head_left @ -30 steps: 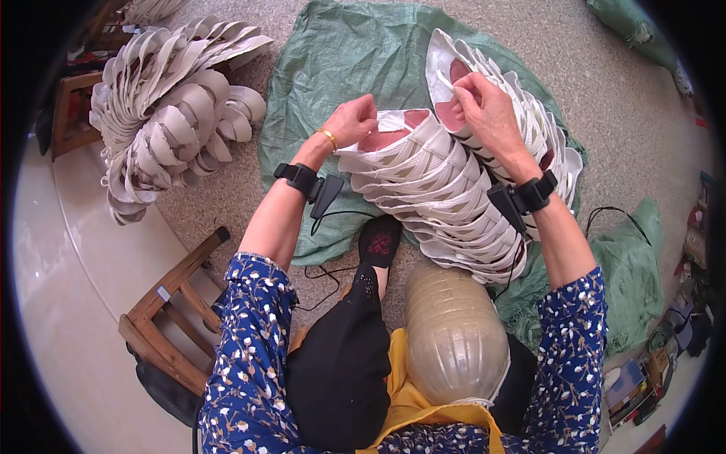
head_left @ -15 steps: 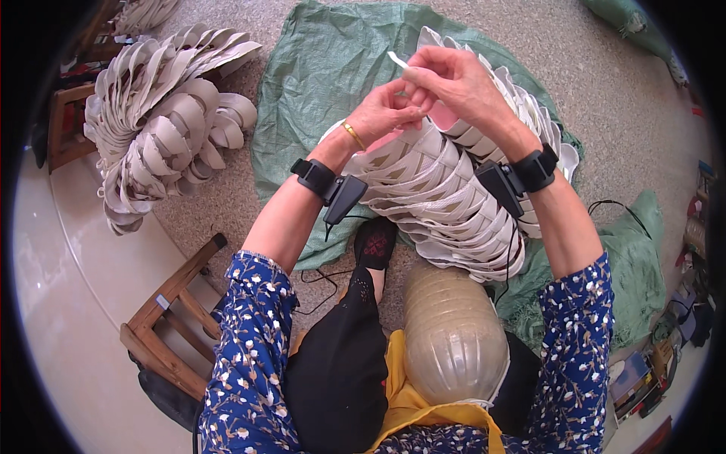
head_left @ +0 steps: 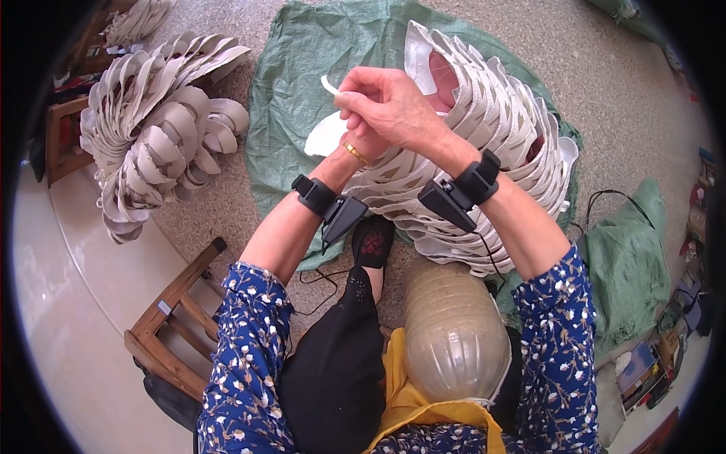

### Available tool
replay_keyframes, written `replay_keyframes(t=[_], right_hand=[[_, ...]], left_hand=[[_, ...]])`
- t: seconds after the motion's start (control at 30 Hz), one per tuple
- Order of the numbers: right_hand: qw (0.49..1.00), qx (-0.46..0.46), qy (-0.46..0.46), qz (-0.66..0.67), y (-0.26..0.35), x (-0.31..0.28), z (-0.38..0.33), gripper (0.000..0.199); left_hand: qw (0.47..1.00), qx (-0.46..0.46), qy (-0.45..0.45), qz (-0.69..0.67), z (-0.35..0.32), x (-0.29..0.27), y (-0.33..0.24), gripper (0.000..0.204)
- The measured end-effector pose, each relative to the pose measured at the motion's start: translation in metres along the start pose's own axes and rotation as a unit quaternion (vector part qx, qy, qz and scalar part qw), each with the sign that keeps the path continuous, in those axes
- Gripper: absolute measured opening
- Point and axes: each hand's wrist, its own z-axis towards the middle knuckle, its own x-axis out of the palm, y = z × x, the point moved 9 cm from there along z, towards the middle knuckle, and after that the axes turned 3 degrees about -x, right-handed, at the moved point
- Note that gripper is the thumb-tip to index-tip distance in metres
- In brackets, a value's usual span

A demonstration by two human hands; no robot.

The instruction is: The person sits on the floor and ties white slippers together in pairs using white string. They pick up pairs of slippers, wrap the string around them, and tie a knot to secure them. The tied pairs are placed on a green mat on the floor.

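Note:
Between the thumb and fingers of my right hand (head_left: 397, 110) a thin white strip (head_left: 329, 85) is pinched, its free end curling up to the left. My left hand (head_left: 366, 144), with a gold band at its wrist, lies below and partly behind the right one; its fingers are mostly hidden. Beside it a flat white piece (head_left: 327, 136) sticks out to the left. Under and beyond both hands lies a long stack of nested, curved off-white shoe uppers (head_left: 491, 113), with pinkish lining showing at its far end.
The stack rests on a green woven sack (head_left: 291, 68). A ridged, translucent plastic jug (head_left: 457, 333) stands between my legs. At left are a heap of greyish uppers (head_left: 162, 136) and a wooden stool (head_left: 170, 310). Another green sack (head_left: 628, 257) lies at right.
My right hand has moved left with the white strip and now crosses over my left hand. The left hand has dropped slightly, and more pink lining shows in the stack.

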Motion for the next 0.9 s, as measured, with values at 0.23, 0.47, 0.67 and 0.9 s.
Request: replay_keyframes(t=[0.23, 0.47, 0.67, 0.9], right_hand=[[0.992, -0.023, -0.065, -0.11, 0.015, -0.04, 0.0, 0.021], [0.861, 0.01, 0.029, -0.508, -0.008, -0.087, -0.013, 0.016], [0.865, -0.015, 0.047, -0.5, -0.018, -0.081, -0.03, 0.012], [0.936, 0.062, -0.034, -0.345, -0.019, -0.092, -0.029, 0.016]], left_hand=[[0.923, -0.276, 0.068, -0.258, 0.01, 0.012, 0.018, 0.027], [0.773, -0.352, 0.074, -0.523, -0.003, 0.026, 0.019, 0.013], [0.762, -0.339, 0.066, -0.548, -0.007, 0.026, 0.02, 0.015], [0.777, -0.324, 0.047, -0.538, -0.022, 0.048, 0.011, 0.026]])
